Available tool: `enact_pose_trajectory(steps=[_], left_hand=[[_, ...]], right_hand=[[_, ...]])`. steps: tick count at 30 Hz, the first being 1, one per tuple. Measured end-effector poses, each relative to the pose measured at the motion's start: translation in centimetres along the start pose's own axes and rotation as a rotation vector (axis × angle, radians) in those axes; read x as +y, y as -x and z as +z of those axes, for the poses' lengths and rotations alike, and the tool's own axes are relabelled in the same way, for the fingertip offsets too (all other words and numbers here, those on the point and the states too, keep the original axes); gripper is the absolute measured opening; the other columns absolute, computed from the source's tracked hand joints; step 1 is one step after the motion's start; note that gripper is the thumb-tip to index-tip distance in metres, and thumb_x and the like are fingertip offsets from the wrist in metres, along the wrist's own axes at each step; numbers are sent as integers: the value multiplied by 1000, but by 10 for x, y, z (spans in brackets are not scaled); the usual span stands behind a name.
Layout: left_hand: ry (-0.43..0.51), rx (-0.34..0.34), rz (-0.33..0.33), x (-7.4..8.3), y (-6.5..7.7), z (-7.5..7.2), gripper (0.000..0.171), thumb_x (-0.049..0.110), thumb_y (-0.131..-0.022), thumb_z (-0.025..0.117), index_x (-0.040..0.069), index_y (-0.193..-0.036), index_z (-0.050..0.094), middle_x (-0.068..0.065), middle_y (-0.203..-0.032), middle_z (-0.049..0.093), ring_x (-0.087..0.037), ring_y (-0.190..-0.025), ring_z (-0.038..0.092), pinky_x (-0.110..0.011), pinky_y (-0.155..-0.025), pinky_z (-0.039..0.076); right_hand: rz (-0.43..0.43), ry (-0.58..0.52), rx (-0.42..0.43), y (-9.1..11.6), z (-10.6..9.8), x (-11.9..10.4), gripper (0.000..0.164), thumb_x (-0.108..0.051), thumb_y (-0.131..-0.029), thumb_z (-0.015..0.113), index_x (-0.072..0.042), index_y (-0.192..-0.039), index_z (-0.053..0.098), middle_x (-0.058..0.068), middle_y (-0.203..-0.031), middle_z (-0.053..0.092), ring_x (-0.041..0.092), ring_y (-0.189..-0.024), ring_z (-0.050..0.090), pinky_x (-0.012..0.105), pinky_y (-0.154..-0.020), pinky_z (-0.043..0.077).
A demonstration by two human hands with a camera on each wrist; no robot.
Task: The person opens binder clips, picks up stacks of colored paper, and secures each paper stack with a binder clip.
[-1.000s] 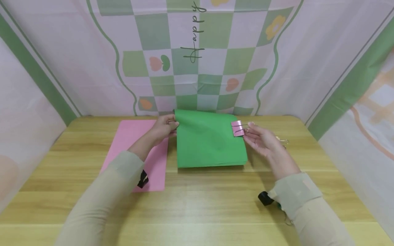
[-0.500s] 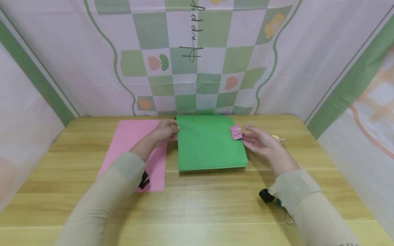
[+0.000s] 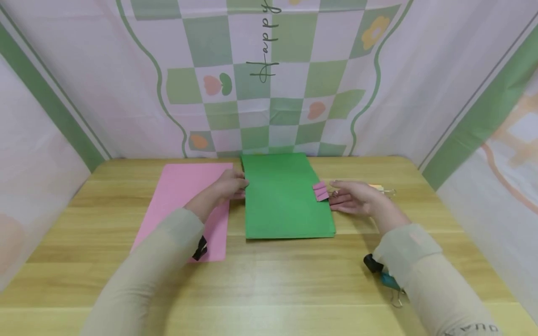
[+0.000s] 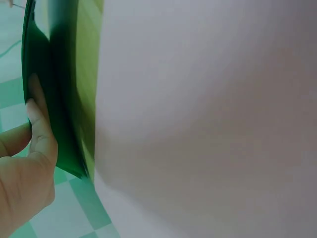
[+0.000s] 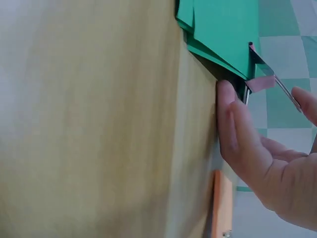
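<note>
A stack of green paper sheets [image 3: 286, 200] lies at the middle of the table. My left hand [image 3: 229, 184] grips its left edge, with the thumb on top and the fingers tucked underneath; the left wrist view shows this hand [image 4: 34, 158] at the curved green sheets [image 4: 62, 124]. At the right edge sits a pink binder clip [image 3: 321, 191], its jaws over the sheets. My right hand [image 3: 355, 198] holds the clip by its wire handles. In the right wrist view the thumb is at one handle and the fingers of that hand [image 5: 267, 158] are by the other.
A pink sheet [image 3: 189, 186] lies left of the green stack, partly under my left forearm. Beyond my right hand is an orange-yellow binder clip [image 3: 377, 187]. A teal binder clip [image 3: 390, 281] lies beside my right sleeve. A patterned curtain [image 3: 269, 84] hangs behind the table [image 3: 273, 280].
The green stack has been lowered and lies flatter, its bottom edge nearer to me. The pink clip has moved down along the right edge, and both hands have moved nearer with it.
</note>
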State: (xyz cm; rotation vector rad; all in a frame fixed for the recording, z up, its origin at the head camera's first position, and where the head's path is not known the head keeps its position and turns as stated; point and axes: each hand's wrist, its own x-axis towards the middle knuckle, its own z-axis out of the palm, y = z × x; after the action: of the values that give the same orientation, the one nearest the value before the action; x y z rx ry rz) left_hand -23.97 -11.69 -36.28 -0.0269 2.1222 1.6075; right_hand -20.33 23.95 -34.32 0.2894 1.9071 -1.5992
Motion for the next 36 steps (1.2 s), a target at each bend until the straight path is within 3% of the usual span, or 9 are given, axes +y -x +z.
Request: enact_pose_trajectory(steps=[4, 9, 12, 18, 25, 28, 36], left_hand=[[2, 10, -23, -3, -1, 3, 56, 5, -103, 47, -8, -152, 26, -18, -127, 49, -15, -85, 54, -19, -77, 57], [-7, 13, -34, -5, -3, 4, 41, 4, -102, 48, -12, -139, 42, -10, -103, 51, -13, -78, 55, -19, -72, 57], [-6, 8, -42, -8, -5, 6, 36, 4, -102, 48, -12, -134, 45, -8, -96, 51, -12, -73, 56, -19, -70, 58], [0, 9, -66, -11, -6, 10, 54, 4, -102, 50, -9, -150, 29, -14, -109, 53, -11, -70, 56, -18, -69, 58], [3, 17, -80, -11, -4, 14, 59, 1, -100, 50, -5, -153, 25, -24, -130, 52, -12, -68, 56, -19, -65, 58], [-43, 26, -73, -10, -2, 16, 60, 0, -98, 52, -4, -153, 26, -26, -132, 53, -11, -63, 56, -18, -60, 57], [-203, 40, -45, -2, -1, 19, 51, 2, -97, 54, -10, -144, 39, -19, -97, 68, -12, -56, 62, -21, -56, 57]], right_hand=[[0, 111, 4, 0, -2, -3, 66, -41, -101, 53, 10, -139, 36, 8, -106, 70, 16, -94, 71, 28, -94, 56], [18, 213, 16, 1, -4, -7, 49, -43, -100, 55, 0, -122, 47, 4, -98, 73, 14, -90, 72, 28, -87, 58], [28, 236, 17, 2, -5, -9, 44, -43, -100, 55, -3, -115, 49, 3, -96, 73, 13, -88, 72, 28, -84, 58], [24, 273, 42, 6, -5, -10, 51, -41, -100, 54, 3, -126, 48, 4, -95, 74, 14, -85, 72, 28, -81, 58], [16, 353, 48, 7, -6, -10, 60, -35, -101, 54, 10, -138, 40, 2, -90, 73, 12, -79, 71, 25, -75, 58], [12, 372, 40, 6, -9, -11, 61, -34, -101, 54, 11, -139, 40, 2, -90, 72, 11, -77, 71, 24, -71, 57], [7, 395, -11, -1, -17, -10, 54, -35, -100, 56, 8, -132, 51, -1, -87, 73, 11, -77, 71, 25, -71, 57]])
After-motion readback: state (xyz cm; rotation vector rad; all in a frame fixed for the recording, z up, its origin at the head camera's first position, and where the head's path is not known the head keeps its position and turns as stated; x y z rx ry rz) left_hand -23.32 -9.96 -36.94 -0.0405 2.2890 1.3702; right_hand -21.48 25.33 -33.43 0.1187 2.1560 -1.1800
